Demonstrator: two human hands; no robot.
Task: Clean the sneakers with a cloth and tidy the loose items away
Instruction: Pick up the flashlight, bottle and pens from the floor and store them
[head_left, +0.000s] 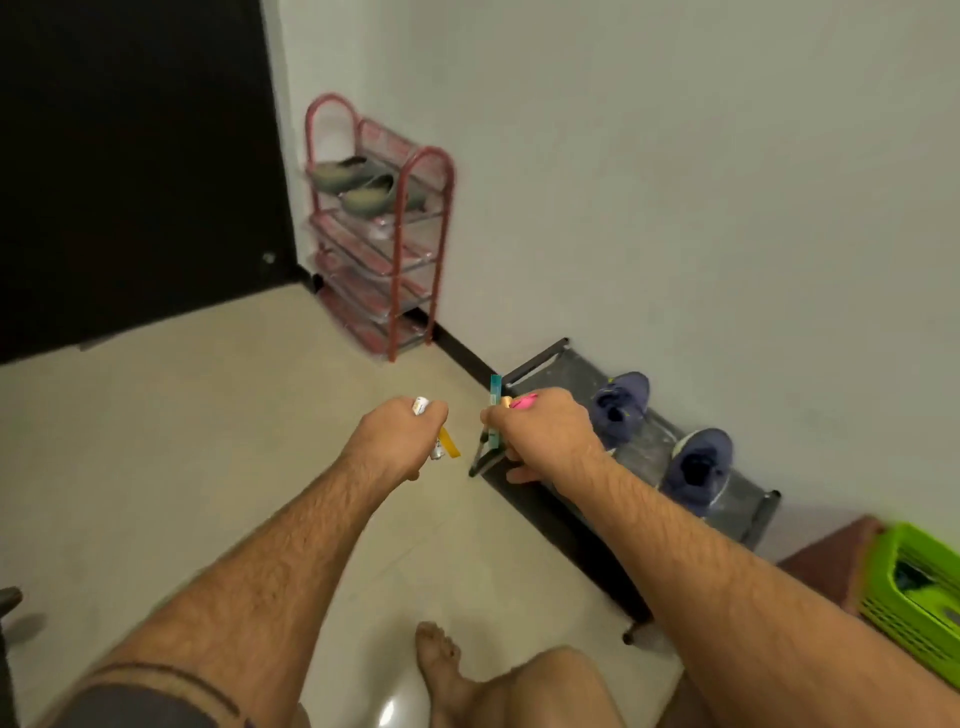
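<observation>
L hand (402, 434) clenched on white tube (420, 405) + yellow item (451, 449); R hand (540, 434) grips teal (495, 410) & pink bits (524, 401). Best carry both lots steady to green basket (914, 618), don't spill

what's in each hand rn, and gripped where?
Left hand: fist round a white tube and a yellow item, grip mid-length. Right hand: teal stick and pink item, also held near the middle. Exact items unclear.

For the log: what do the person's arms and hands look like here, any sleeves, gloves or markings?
Both forearms are bare and hairy, with no sleeves in view. The left hand and right hand wear no gloves; no rings or watch show. A dark band tattoo marks the left arm near the frame's bottom edge.
</observation>
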